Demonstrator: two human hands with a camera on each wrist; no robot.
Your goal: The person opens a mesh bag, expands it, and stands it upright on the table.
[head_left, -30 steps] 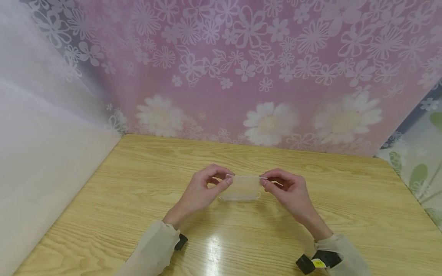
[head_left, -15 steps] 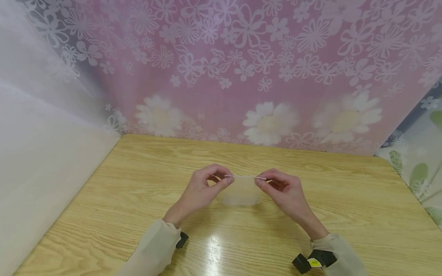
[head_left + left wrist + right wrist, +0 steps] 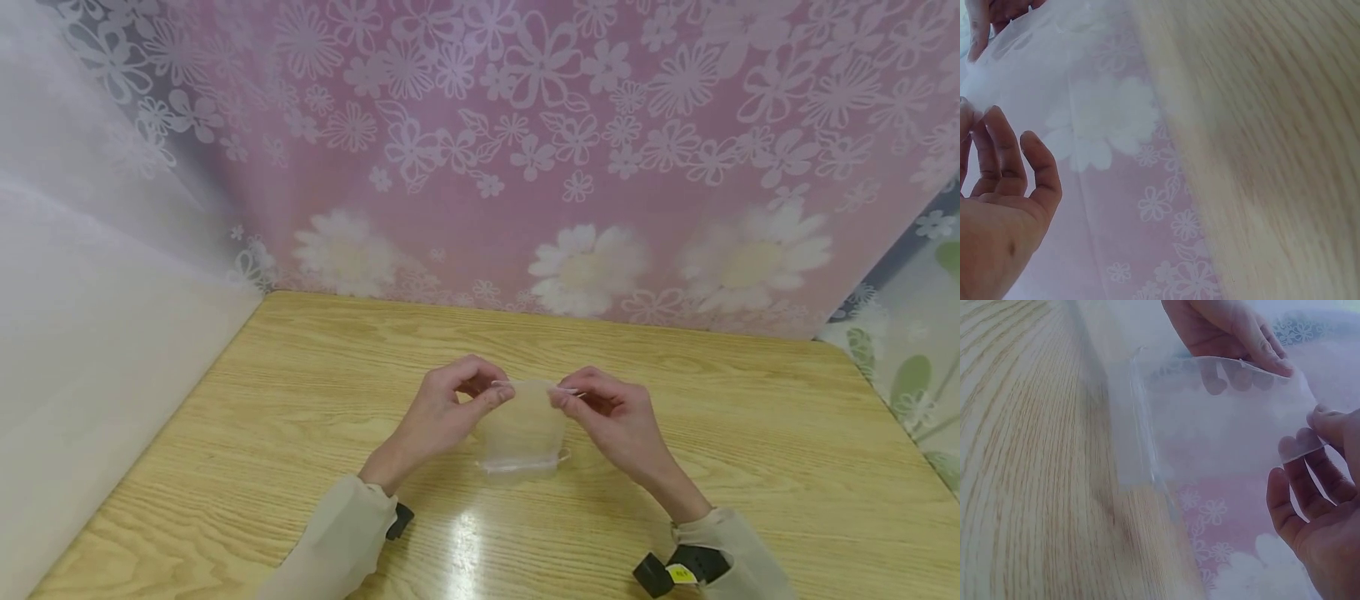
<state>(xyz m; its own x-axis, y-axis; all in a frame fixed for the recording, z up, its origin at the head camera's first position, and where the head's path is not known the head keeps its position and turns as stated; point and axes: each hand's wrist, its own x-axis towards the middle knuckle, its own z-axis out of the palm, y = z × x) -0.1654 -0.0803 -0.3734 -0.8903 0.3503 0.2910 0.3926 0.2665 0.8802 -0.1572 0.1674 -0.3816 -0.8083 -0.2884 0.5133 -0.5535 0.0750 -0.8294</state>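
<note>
A sheer white drawstring pouch (image 3: 525, 425) hangs between both hands over the table, its gathered cord band near the lower end and a small cord loop sticking out at each side. My left hand (image 3: 442, 408) pinches its upper left corner between thumb and fingers. At the upper right corner, my right hand (image 3: 618, 421) pinches the folded edge the same way. In the right wrist view the see-through pouch (image 3: 1222, 425) is spread out, with fingers showing through it. Only a hazy white part of the pouch (image 3: 1041, 37) shows in the left wrist view.
The wood-grain table (image 3: 300, 517) spreads beneath the hands. Behind it hangs a pink flowered curtain (image 3: 450, 208), with a white sheet (image 3: 112, 333) along the left side. Black wrist devices (image 3: 678, 571) sit at the cuffs of pale sleeves (image 3: 330, 533).
The pouch's lower end has come down and toward me, so it hangs longer with its cord band showing. My right hand has shifted slightly left; both hands keep their pinch.
</note>
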